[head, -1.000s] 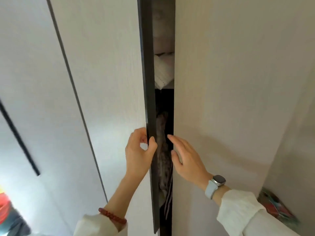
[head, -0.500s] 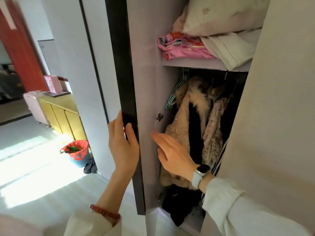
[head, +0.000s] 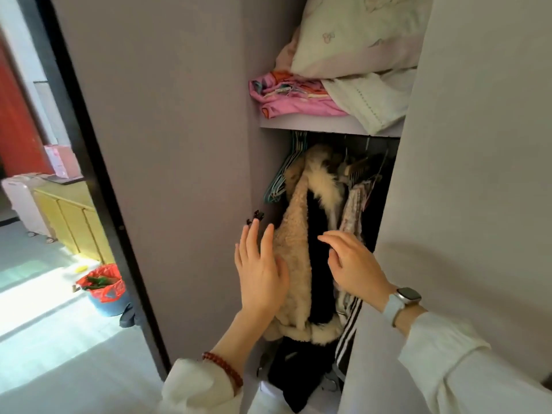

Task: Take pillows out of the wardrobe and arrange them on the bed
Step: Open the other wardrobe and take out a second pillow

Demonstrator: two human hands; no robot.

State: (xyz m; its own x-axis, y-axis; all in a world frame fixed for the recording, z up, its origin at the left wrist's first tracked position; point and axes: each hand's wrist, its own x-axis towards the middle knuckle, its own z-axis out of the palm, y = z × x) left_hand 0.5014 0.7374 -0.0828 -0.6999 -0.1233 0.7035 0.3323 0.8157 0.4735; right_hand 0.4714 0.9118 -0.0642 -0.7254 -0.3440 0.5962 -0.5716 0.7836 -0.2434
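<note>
Pillow (head: 355, 37): on top shelf (head: 313, 126) of wardrobe, above folded pink bedding (head: 286, 94) and a white folded cloth (head: 370, 103); right part hidden behind right door (head: 478, 144).
Handling (est.): soft, light, bulky, squashes easily; not fragile. Cotton-type cover, should not slip.
Where to grab: near lower front edge w/ both hands spread wide, pull out and down; pinching a corner prob. just stretches the cover.
Left hand (head: 260, 273): open, fingers straight, holds nothing; at inner face of left door (head: 167, 144), just beside fleece coat (head: 294, 255).
Right hand (head: 355, 270): open, fingers loosely curled, empty; in front of hanging clothes.
Edges: shelf lip below pillow; door edges either side; hinge (head: 255, 218) near left fingertips.
Room: opening narrow between doors, pillow looks wider than the gap, so likely needs squeezing or right door wider. Floor (head: 59, 339) to left is open.
</note>
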